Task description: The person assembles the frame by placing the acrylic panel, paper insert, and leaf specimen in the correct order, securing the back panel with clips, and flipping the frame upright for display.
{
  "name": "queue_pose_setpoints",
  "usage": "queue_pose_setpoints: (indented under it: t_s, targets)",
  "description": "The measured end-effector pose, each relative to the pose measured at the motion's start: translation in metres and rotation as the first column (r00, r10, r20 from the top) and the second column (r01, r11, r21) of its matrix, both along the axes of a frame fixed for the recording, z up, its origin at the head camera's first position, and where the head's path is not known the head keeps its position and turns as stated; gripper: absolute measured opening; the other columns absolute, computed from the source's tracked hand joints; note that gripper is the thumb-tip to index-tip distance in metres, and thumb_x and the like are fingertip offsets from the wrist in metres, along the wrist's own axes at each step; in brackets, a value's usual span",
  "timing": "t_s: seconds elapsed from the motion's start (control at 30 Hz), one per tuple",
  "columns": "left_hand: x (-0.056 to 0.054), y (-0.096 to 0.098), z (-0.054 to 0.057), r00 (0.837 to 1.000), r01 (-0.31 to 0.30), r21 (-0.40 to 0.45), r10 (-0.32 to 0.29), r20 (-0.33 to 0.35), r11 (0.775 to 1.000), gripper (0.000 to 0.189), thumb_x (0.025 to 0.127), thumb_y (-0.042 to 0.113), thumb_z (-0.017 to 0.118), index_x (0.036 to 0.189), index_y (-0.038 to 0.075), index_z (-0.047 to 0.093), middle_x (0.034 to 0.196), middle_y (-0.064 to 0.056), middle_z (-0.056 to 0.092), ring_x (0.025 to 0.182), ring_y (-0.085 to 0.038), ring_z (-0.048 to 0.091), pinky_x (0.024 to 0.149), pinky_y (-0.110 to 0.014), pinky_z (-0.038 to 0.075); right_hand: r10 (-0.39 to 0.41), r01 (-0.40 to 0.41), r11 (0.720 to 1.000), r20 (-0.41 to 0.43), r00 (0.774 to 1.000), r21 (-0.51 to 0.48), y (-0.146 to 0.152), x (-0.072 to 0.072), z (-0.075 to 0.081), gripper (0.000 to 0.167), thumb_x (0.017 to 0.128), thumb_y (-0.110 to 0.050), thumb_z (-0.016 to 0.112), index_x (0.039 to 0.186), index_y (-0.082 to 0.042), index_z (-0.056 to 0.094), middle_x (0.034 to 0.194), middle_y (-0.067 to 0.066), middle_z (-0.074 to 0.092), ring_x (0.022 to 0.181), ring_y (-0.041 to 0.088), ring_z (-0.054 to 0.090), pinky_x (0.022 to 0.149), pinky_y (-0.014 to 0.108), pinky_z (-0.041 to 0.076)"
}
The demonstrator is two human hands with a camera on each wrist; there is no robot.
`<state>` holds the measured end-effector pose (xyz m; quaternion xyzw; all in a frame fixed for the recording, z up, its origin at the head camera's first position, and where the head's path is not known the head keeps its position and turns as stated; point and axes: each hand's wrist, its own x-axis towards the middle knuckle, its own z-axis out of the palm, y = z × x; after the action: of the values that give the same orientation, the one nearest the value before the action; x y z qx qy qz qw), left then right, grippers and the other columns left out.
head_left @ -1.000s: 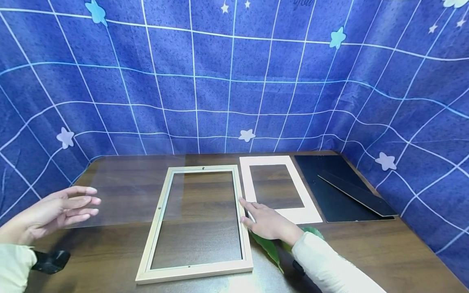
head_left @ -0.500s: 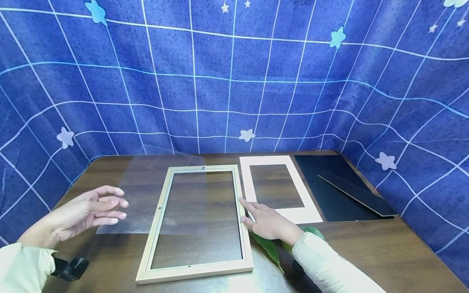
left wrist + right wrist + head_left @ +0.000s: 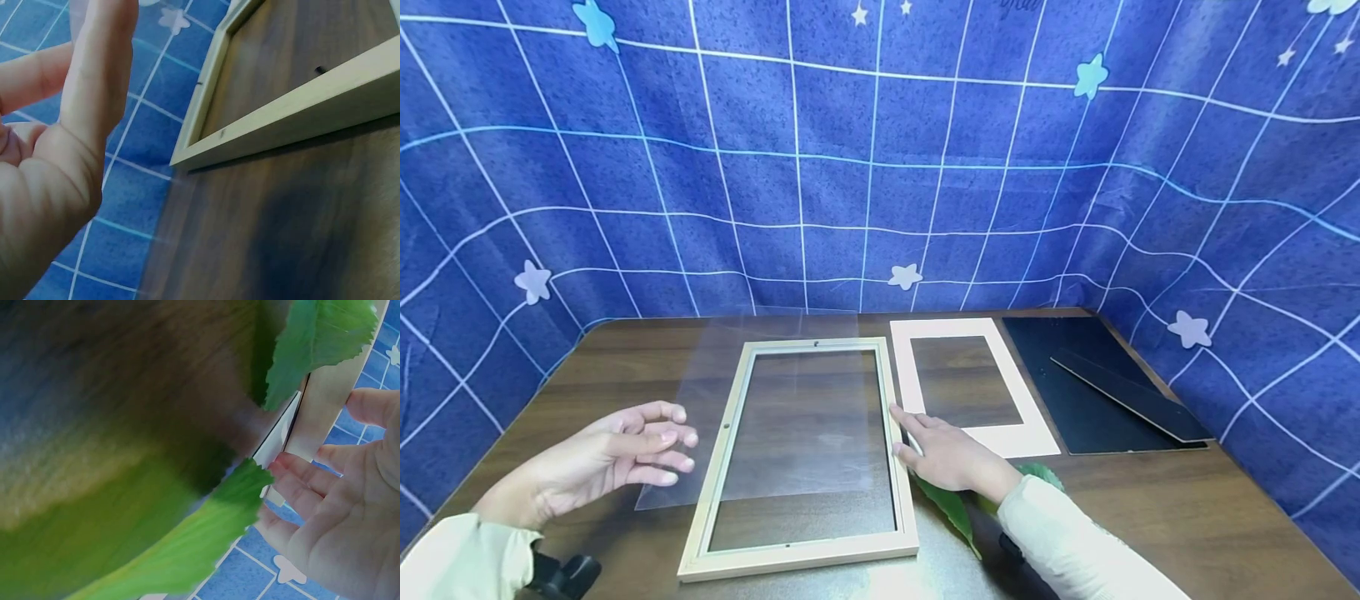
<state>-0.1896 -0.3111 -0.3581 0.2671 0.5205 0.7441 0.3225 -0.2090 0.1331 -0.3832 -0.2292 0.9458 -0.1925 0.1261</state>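
My left hand (image 3: 625, 454) pinches a clear plastic sheet (image 3: 700, 400) by its left edge, between thumb and fingers. The sheet is tilted and hovers over the pale wooden picture frame (image 3: 805, 552), covering much of its opening as I look down. In the left wrist view, the left hand (image 3: 75, 119) stands to the left of the frame (image 3: 281, 112). My right hand (image 3: 947, 454) rests against the frame's right side with its fingers extended. The right wrist view shows those fingers (image 3: 312, 487) touching near the frame's edge.
A white mat board (image 3: 1037, 433) with a cut-out window lies right of the frame. Beyond it is a black backing board (image 3: 1037, 350) with a black stand flap (image 3: 1135, 398) angled up. Green leaves (image 3: 951, 508) lie beneath my right forearm. A blue curtain (image 3: 835, 200) hangs behind the table.
My left hand has moved right and a little nearer, carrying the clear sheet from beside the frame to over its opening. The right hand and frame have stayed in place.
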Motion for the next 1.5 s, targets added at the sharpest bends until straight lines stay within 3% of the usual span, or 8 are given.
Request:
queue_pose_setpoints:
  t_s: [0.3,0.8,1.1,1.5]
  targets:
    - [0.007,0.023,-0.011,0.998,0.053,-0.023,-0.052,0.045,0.998,0.036,0.106,-0.008,0.029,0.126,0.012,0.050,0.126,-0.006,0.064,0.115,-0.026,0.067,0.097,-0.042,0.055,0.004,-0.004,1.000,-0.002,1.000,0.001,0.000,0.000,0.000,0.060,0.109,-0.038,0.044,0.163,-0.020,0.025,0.161,0.015,0.036,0.147,0.040,0.034,0.117,0.057,0.030]
    - [0.013,0.044,-0.022,0.994,0.067,-0.019,-0.065,0.091,0.998,0.031,0.105,-0.007,0.032,0.124,0.010,0.049,0.126,-0.007,0.063,0.116,-0.028,0.067,0.099,-0.046,0.053,0.008,-0.008,1.000,-0.004,1.000,0.010,0.000,-0.001,-0.001,0.060,0.109,-0.038,0.043,0.163,-0.020,0.024,0.161,0.017,0.035,0.147,0.041,0.033,0.117,0.057,0.030]
    - [0.015,0.047,-0.028,0.995,0.005,-0.048,0.000,0.099,0.999,0.025,0.107,-0.004,0.034,0.123,0.010,0.047,0.125,-0.007,0.063,0.115,-0.027,0.067,0.098,-0.043,0.054,0.004,-0.004,1.000,-0.011,1.000,0.007,-0.001,0.002,0.001,0.060,0.109,-0.038,0.043,0.163,-0.019,0.025,0.160,0.017,0.037,0.146,0.042,0.034,0.116,0.058,0.030]
    - [0.015,0.049,-0.032,0.992,-0.017,-0.013,0.019,0.129,1.000,0.024,0.107,-0.004,0.034,0.128,0.006,0.040,0.126,-0.009,0.058,0.117,-0.029,0.066,0.102,-0.044,0.051,0.005,-0.005,1.000,-0.018,1.000,0.001,-0.001,0.003,0.002,0.059,0.109,-0.038,0.044,0.163,-0.019,0.026,0.160,0.018,0.037,0.146,0.042,0.035,0.116,0.060,0.030]
